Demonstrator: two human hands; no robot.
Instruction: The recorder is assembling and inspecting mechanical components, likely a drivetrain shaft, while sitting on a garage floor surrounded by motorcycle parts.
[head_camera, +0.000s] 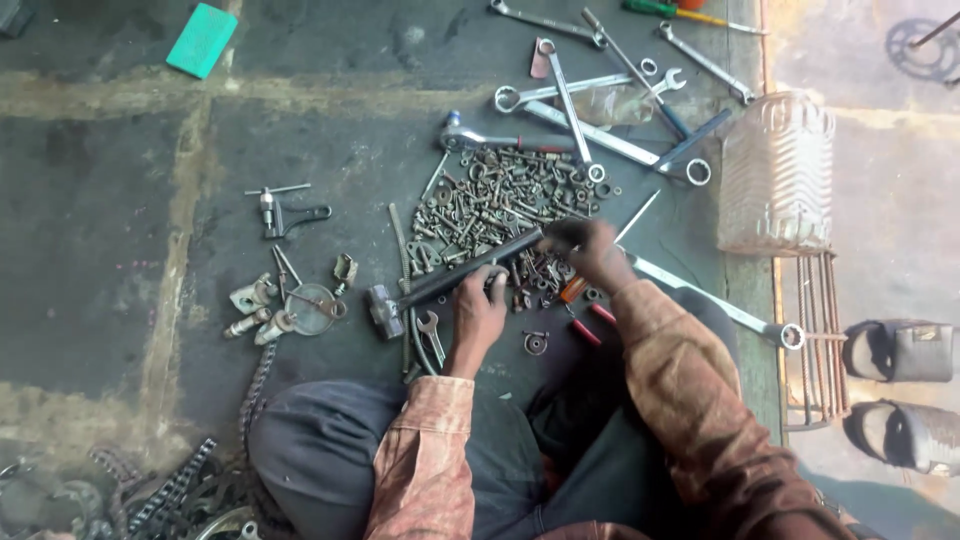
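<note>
A dark-handled hammer (452, 277) lies slanted across the floor, its metal head (383, 311) at the lower left. My left hand (478, 312) rests on the middle of the handle, fingers curled over it. My right hand (588, 248) is closed at the handle's upper end, beside a heap of nuts and bolts (495, 205). Whether the right hand grips the handle tip or a small part is hidden by the fingers.
Several spanners (590, 110) lie beyond the heap. A long wrench (720, 305) lies right of my arm. A wire cage (777, 175) stands at the right, with two shoes (900, 385) beyond it. Small fittings (290, 300), a chain (175, 485) and a green block (202, 40) lie left.
</note>
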